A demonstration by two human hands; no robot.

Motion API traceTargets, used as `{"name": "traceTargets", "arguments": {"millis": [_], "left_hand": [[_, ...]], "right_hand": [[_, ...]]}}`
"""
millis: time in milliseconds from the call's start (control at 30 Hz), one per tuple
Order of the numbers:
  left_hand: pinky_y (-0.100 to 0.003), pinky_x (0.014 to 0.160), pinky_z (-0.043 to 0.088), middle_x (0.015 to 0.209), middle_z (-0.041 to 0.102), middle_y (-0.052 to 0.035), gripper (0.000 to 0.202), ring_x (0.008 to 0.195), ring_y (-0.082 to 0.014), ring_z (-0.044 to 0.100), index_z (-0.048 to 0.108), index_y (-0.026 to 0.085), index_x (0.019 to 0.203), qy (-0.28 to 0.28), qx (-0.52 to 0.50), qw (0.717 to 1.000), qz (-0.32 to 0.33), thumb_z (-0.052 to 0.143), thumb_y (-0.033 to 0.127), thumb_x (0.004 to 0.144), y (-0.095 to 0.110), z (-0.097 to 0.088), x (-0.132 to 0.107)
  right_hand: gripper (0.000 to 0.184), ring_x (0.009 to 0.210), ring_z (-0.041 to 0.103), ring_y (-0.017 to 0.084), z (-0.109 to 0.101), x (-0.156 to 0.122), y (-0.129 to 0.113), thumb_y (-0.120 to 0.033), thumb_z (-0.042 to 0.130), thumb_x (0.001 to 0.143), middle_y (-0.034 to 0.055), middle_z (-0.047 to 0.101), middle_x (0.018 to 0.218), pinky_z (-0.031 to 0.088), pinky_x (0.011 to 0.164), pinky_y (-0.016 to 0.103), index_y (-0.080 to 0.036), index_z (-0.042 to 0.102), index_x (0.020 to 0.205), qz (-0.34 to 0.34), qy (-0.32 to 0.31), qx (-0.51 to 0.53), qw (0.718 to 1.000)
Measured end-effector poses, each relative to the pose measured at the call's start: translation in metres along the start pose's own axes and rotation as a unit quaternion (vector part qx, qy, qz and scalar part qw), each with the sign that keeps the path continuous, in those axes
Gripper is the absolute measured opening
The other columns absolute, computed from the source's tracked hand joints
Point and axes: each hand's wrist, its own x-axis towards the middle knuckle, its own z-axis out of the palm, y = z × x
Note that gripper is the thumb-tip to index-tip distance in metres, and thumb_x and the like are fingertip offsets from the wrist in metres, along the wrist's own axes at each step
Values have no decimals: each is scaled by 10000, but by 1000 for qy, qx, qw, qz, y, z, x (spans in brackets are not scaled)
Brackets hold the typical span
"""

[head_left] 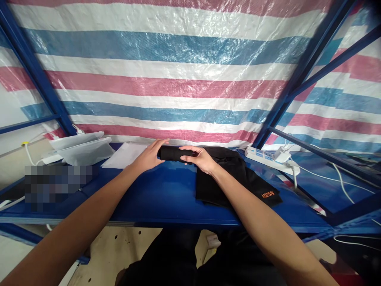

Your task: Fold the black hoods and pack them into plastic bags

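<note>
Across the right half of the blue worktop (166,194), black cloth (214,186) is laid; near the back edge, a black roll (170,153) is held, its right end gripped by the right hand (200,158), its left end bracketed by the spread left hand (149,156).

Roll (170,153) black; garment (238,169) black, lettering (267,194) orange; tabletop (166,194) blue; sheeting (172,71) red-white-blue striped; sockets (260,153) apparently blue.

The blue table (169,194) carries black cloth (212,190), white paper (125,155) and 1 white power strip (269,157).
</note>
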Motion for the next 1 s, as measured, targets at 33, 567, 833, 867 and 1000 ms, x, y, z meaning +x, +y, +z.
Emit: {"name": "traceTargets", "arguments": {"millis": [33,567,833,867,1000], "left_hand": [[-462,1123,563,1550,612,-104,753,1373,-317,644,434,299,1650,4,26,999,-21,690,268,942,-6,-3,0],[-392,946,561,1216,807,-153,599,1130,-353,757,635,182,1355,-147,227,906,-326,684,260,763,-78,-44,-20],[-491,982,578,1009,816,-131,230,1041,-394,758,795,238,964,-46,231,940,-246,622,225,814,-53,-49,-12],[-507,1031,563,1048,814,-136,243,1093,-399,747,802,233,984,-25,225,949,-222,598,224,853,-47,-47,-10],[-562,1130,524,1262,734,-155,301,1290,-422,647,737,213,1198,62,185,969,-151,642,291,923,-18,-29,-3]], "right_hand": [[536,834,755,158,-2,1,1,-387,999,758,39,817,1156,677,775,300,-270,853,1260,-7,18,-15,1000],[571,861,783,209,-11,3,6,-431,987,760,48,843,1107,701,811,379,-272,840,1288,-9,89,-76,993],[616,849,770,188,-1,2,0,-396,1036,693,47,828,1076,682,732,316,-251,836,1258,21,109,43,993],[625,845,768,187,2,2,-2,-390,1043,680,45,824,1063,677,718,307,-251,835,1254,26,111,63,991],[631,886,774,195,13,0,-6,-396,1036,703,45,819,1096,684,757,316,-267,819,1282,16,95,100,990]]}}
